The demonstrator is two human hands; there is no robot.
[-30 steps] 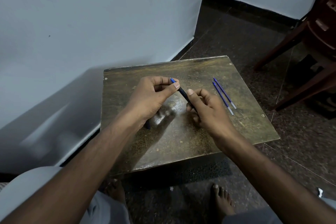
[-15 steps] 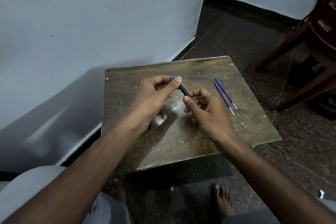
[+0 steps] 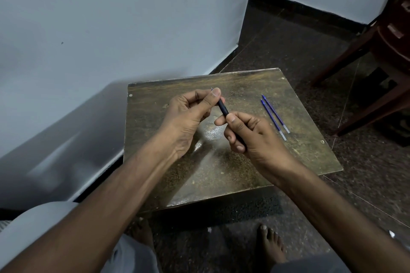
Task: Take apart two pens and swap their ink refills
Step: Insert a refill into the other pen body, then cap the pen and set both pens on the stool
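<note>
1. Since half a second ago the right hand (image 3: 255,133) has re-gripped lower down the dark pen barrel (image 3: 223,107), so more of the black body shows between the two hands; the blue tip that peeked out by the left thumb is now hidden, with only a thin point visible above it.
2. Left hand (image 3: 188,113) is curled almost shut, thumb pressed against the forefinger side, pinching the far upper end of the pen barrel.
3. Right hand is closed around the near lower end of the same barrel, thumb on top, the other fingers wrapped under it; the barrel's lower end disappears into the palm.
4. Both hands are close together, joined only by the pen, which runs tilted from upper left to lower right, held up over the middle of the low wooden table (image 3: 310,157).
5. Two blue ink refills (image 3: 275,116) lie loose on the table to the right of the right hand, side by side and nearly parallel, apart from both hands, with their pale ends toward the person.
6. Whether the left hand also holds a separate small part cannot be told.
7. Bare feet (image 3: 270,244) rest on the dark floor before the table.
</note>
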